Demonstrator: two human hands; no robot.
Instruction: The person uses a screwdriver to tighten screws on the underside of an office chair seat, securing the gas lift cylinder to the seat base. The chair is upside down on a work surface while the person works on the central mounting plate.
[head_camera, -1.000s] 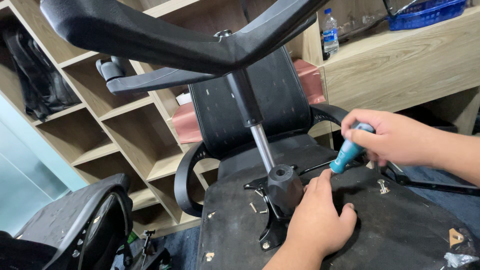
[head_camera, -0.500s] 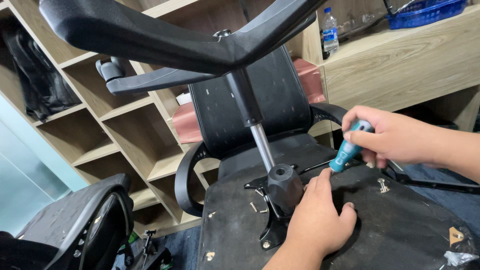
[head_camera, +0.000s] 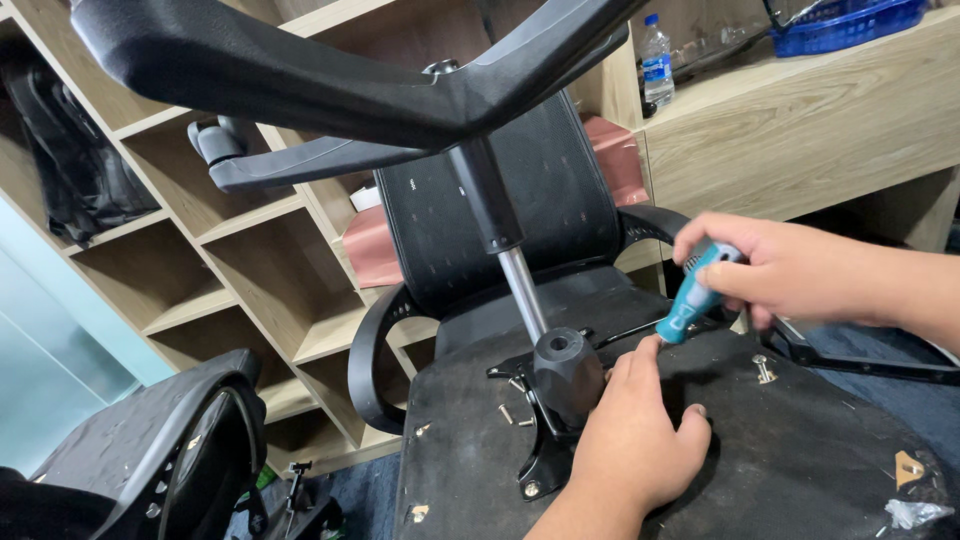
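The right hand (head_camera: 800, 265) comes in from the right edge, its forearm cut off there, and its fingers are curled tight around the teal handle of a screwdriver (head_camera: 692, 305). The handle slants down to the left; its shaft and tip are hidden behind the left hand's fingertips, so where the tip sits cannot be made out.

The left hand (head_camera: 640, 435) rises from the bottom edge and lies palm down on the dark underside of an upturned chair seat (head_camera: 800, 440). Its fingers are spread and hold nothing; the forefinger reaches up to touch or nearly touch the screwdriver handle, and the hand covers most of the black metal bracket (head_camera: 545, 455) bolted to the seat.

Just left of that hand stands a black cylindrical housing (head_camera: 565, 375), from which a shiny gas-lift column (head_camera: 522, 290) rises at a slant to the chair's star base (head_camera: 330, 75). The base's arms run out of view at the top, and one caster (head_camera: 215, 140) shows at the left.

A loose bolt (head_camera: 764, 370) stands on the seat below the right hand, and small screws (head_camera: 505, 413) lie near the housing. Behind, a black mesh chair back (head_camera: 480, 215) is partly hidden by the column. Wooden shelving (head_camera: 240, 260) fills the left, and a water bottle (head_camera: 656, 55) stands on the wooden surface (head_camera: 800, 130) beside a blue basket (head_camera: 850, 25), which is cropped at the top. At the lower left is probably another chair (head_camera: 150, 460), too cut off to be sure.
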